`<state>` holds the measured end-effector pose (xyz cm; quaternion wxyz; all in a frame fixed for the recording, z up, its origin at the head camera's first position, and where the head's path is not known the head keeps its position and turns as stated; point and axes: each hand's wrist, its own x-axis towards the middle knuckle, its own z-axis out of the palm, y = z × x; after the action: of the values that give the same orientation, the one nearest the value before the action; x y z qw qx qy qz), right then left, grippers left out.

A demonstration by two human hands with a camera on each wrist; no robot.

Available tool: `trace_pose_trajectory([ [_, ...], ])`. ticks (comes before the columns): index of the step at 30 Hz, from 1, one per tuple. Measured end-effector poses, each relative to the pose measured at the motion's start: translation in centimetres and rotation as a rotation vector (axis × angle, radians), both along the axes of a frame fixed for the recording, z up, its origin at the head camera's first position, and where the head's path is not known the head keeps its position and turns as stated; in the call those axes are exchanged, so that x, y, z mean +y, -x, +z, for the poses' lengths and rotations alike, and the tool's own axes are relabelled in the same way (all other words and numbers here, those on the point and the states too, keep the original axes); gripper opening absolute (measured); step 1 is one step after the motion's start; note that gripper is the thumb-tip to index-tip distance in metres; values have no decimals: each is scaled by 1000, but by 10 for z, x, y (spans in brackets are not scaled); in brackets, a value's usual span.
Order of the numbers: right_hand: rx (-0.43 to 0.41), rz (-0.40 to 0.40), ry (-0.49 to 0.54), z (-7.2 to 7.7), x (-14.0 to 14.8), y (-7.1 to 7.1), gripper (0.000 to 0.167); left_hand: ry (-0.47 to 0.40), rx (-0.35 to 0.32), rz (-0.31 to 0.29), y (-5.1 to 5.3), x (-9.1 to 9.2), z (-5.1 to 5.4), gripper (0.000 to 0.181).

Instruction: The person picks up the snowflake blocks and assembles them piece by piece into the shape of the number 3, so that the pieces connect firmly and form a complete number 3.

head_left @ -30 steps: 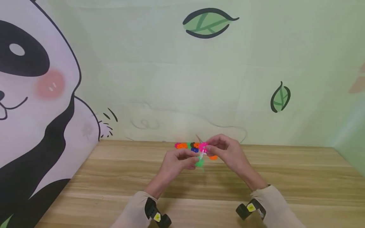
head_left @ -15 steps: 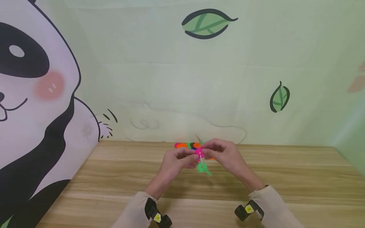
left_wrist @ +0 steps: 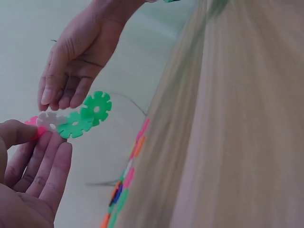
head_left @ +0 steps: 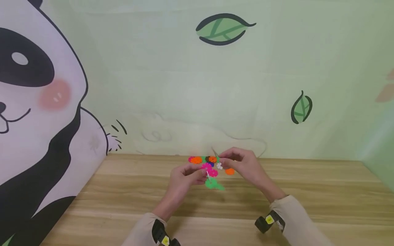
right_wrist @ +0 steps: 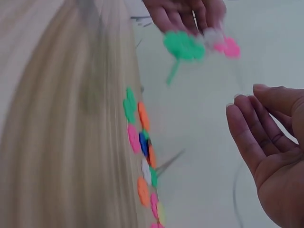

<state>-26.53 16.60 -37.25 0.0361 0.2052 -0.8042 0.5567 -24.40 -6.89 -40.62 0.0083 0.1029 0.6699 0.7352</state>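
Note:
My left hand pinches a joined chain of notched plastic snowflake discs between thumb and fingers. In the left wrist view the chain runs from a pink disc at the fingertips, through a white disc, to a green disc and another green disc. A thin green piece sticks out from the green end in the right wrist view. My right hand is apart from the chain, to its right. Its fingers are loosely bent, with nothing visible between them.
Loose discs lie along the table's back edge, including an orange disc, a white disc, a blue disc and a green disc. Behind the wooden table stands a printed wall.
The right hand brought a pink disc to the chain, then let go and drew back to the right. The left hand, holding the chain, has shifted slightly left.

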Motion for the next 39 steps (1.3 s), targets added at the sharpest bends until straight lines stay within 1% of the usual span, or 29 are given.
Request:
trace_pose_trajectory([
  [4,18,-18,-41,4,6,15,16,-33,-30,34,-2,-6,-4,16],
  [8,16,-53,-113,8,7,31,17,-49,-40,26,-2,-7,-6,16],
  [11,-11,-64,-159,7,3,42,20,-55,-43,15,-2,-5,-7,16],
  [16,-54,-35,-179,3,-6,61,25,-46,-51,15,-2,-5,-11,18],
  [21,-34,3,-243,-5,-16,78,23,-17,-55,18,-2,-7,-13,20],
  [24,-47,12,-260,-10,-24,88,23,-7,-53,25,-2,-9,-13,20],
  [28,-103,19,-255,-16,-36,94,24,1,-55,29,-1,-13,-15,19],
  [30,-116,33,-258,-19,-41,97,25,4,-59,32,-1,-15,-15,18],
  [35,-94,67,-308,-27,-53,101,27,1,-68,38,1,-19,-16,18],
  [39,-95,69,-329,-33,-62,103,28,-8,-68,37,3,-22,-16,18],
])
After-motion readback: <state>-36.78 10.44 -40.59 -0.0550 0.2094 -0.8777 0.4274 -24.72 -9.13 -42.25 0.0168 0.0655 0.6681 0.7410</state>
